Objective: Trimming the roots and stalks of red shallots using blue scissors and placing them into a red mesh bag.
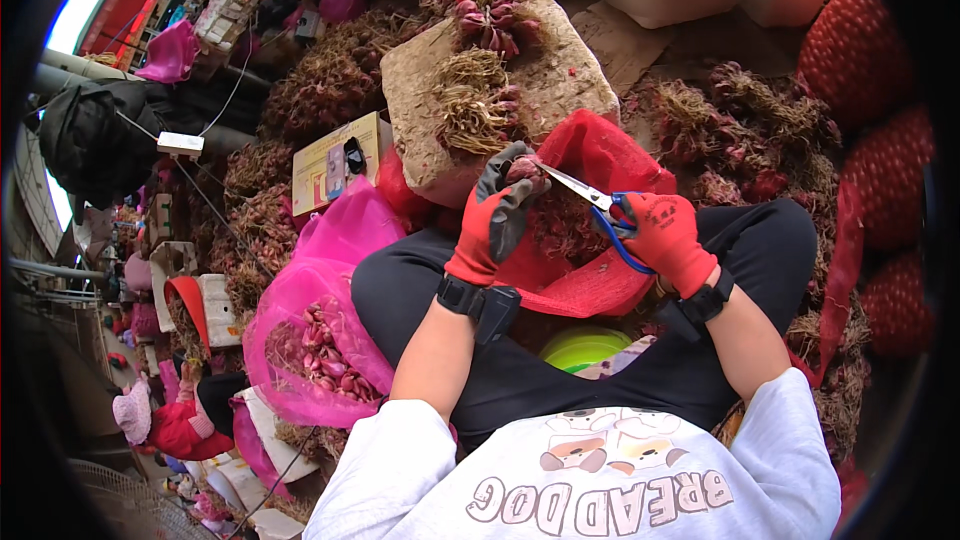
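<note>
- Gripping a shallot, our left hand is closed.
- Our right hand, at 3 o'clock, clasps scissors.
- Red mesh bag beneath.

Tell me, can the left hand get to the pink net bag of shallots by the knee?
Probably yes. The left hand holds a shallot, but the pink net bag lies open beside the left knee with nothing between them.
</note>
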